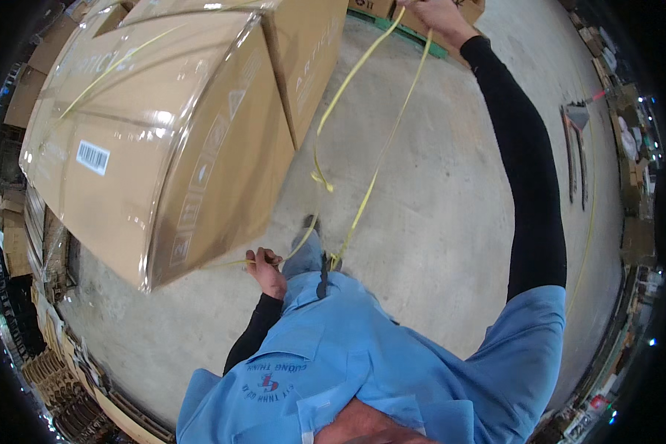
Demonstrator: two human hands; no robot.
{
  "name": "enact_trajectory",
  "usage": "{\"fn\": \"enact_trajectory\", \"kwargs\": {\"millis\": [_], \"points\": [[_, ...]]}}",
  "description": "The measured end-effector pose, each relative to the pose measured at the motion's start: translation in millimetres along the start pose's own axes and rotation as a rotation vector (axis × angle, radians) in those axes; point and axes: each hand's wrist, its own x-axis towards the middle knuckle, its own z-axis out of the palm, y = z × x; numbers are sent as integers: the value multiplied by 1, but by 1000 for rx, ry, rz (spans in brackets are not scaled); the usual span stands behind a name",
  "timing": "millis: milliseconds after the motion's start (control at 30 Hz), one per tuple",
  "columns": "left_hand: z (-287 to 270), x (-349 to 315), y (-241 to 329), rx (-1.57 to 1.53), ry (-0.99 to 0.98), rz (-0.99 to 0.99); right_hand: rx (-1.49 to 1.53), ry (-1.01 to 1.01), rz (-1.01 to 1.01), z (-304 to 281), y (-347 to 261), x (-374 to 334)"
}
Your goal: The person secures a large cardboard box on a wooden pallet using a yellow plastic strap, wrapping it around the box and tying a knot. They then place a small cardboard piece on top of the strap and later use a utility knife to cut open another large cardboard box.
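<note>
Grey floor [451,200] spreads below both hands, with crowded storage [633,170] along the far right, well apart from the grip. Between the hands hangs the yellow strap [355,67] in loose lengths. The right hand [442,18], stretched far out ahead, is closed on it, though the upper edge of the view cuts off part of the fingers. Two strands leave that grip: one runs by way of a small knot down toward the left hand, the other slants to the person's waist. The left hand [266,272], close to the body, has its fingers curled round the strap, which continues leftward to the lower edge of the front box [222,163].

That box, brown and glossy with clear wrapping along its edges, stands just beyond the left hand, up and to its left; it bears a white label [93,157]. Past it, left of the right hand, is the rear box [307,66]. Near the right hand sits a green pallet [436,52] with cartons [377,6]. Well to the right of that grip rests a pallet jack [576,115]. Just right of the left hand, something dark [323,277] hangs at the blue shirt [362,325]; its kind cannot be told.
</note>
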Motion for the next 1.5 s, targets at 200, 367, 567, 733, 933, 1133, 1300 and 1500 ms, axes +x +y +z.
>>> {"fn": "enact_trajectory", "kwargs": {"millis": [200,367,567,733,933,1133,1300,1500], "points": [[124,35,-79,59,1,5,159,-94,-64,-27,36,89],[259,74,-172,116,-32,114,389,-186,-61,-87,57,186],[316,165,-193,22,225,225,413,-340,-104,-239,115,279],[305,215,-180,-387,587,212,88,-253,-263,-252,109,326],[376,182,-167,-397,1008,513,-36,-296,-574,-226,125,390],[362,119,-207,-711,1268,717,124,-581,-775,-200,129,507],[374,120,-188,-767,833,504,103,-647,-814,-158,139,603],[437,227,-208,-710,1060,512,288,-889,-788,-51,163,739]]}}
